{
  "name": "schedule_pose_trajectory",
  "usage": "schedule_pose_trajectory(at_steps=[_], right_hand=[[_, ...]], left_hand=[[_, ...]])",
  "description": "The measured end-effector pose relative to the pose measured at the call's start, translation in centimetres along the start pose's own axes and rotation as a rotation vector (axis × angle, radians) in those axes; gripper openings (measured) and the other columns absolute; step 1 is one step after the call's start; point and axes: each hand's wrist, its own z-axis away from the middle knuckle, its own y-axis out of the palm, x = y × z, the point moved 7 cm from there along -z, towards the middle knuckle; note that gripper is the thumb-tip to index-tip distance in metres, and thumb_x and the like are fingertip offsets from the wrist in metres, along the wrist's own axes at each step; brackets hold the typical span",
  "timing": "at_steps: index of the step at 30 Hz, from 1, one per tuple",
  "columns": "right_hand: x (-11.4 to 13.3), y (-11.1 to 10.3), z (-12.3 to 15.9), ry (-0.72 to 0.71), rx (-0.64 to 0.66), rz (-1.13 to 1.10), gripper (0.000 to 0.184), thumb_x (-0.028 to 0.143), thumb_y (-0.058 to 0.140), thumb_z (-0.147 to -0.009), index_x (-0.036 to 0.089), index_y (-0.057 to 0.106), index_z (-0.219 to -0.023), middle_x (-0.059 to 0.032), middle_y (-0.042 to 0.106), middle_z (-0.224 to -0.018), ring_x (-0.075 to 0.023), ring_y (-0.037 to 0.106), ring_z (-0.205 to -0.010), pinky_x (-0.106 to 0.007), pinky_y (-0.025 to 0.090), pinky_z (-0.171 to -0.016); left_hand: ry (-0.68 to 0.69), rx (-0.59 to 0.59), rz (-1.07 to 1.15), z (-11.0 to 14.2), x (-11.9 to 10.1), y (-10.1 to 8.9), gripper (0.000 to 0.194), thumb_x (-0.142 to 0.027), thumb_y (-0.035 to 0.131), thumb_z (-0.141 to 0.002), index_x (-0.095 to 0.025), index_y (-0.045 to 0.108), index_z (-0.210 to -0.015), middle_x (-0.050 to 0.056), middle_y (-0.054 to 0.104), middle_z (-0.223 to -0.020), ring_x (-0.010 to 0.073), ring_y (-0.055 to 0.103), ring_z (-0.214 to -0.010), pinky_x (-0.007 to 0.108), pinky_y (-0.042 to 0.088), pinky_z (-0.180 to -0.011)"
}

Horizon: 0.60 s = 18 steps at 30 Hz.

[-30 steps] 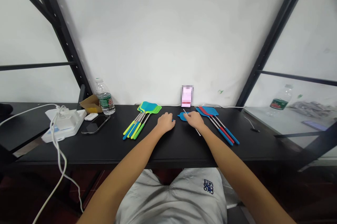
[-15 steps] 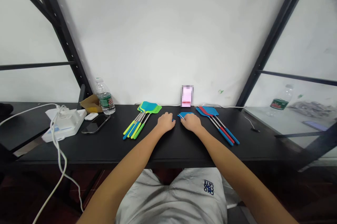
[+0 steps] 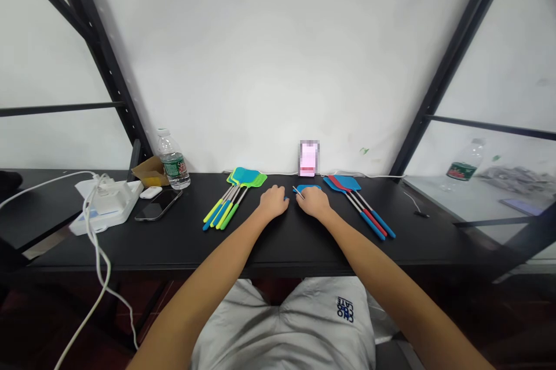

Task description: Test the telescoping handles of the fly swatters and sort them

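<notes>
My left hand (image 3: 272,202) is closed near the middle of the black table, around a blue piece (image 3: 285,198) that looks like a fly swatter handle; most of it is hidden. Just to its right, my right hand (image 3: 314,201) is closed on a thin metal rod (image 3: 298,191), whose end sticks out to the upper left. A blue fly swatter head (image 3: 309,187) shows behind the knuckles of that hand. A gap separates the two hands. Left of them lies a fanned pile of green, yellow and blue fly swatters (image 3: 245,176); on the right, several blue and red ones (image 3: 347,183).
A phone (image 3: 308,158) with a lit screen leans on the white wall. Leftward are a water bottle (image 3: 174,161), a dark phone (image 3: 158,205), a white case (image 3: 151,192), an open carton (image 3: 150,171) and a white power strip (image 3: 108,205) with cables. A short cable (image 3: 420,213) lies at right.
The metal rod in my right hand has turned slightly, and that hand has shifted a little to the left. My left hand stays in place.
</notes>
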Motion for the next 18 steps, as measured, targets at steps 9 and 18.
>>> schedule_pose_trajectory(at_steps=[9, 18], right_hand=[[-2.1, -1.4, -0.6, 0.075, -0.174, -0.256, 0.044, 0.044, 0.045, -0.091, 0.019, 0.056, -0.057, -0.0065, 0.061, -0.062, -0.0175, 0.055, -0.061, -0.026, 0.03, -0.055], [-5.0, -2.8, -1.0, 0.128, -0.322, -0.56, 0.053, 0.048, 0.036, -0.095, 0.019, 0.048, -0.052, -0.0051, 0.057, -0.056, -0.0173, 0.053, -0.059, -0.027, 0.033, -0.058]], left_hand=[[0.015, 0.01, 0.01, 0.1, -0.1, -0.2, 0.019, -0.035, 0.049, -0.091, -0.021, 0.057, -0.101, 0.01, 0.058, -0.112, 0.024, 0.059, -0.105, 0.035, 0.048, -0.085], [0.1, -0.015, 0.084, 0.0, -0.8, -0.1, 0.015, -0.034, 0.052, -0.088, -0.02, 0.058, -0.09, 0.007, 0.062, -0.101, 0.0228, 0.061, -0.096, 0.032, 0.048, -0.077]])
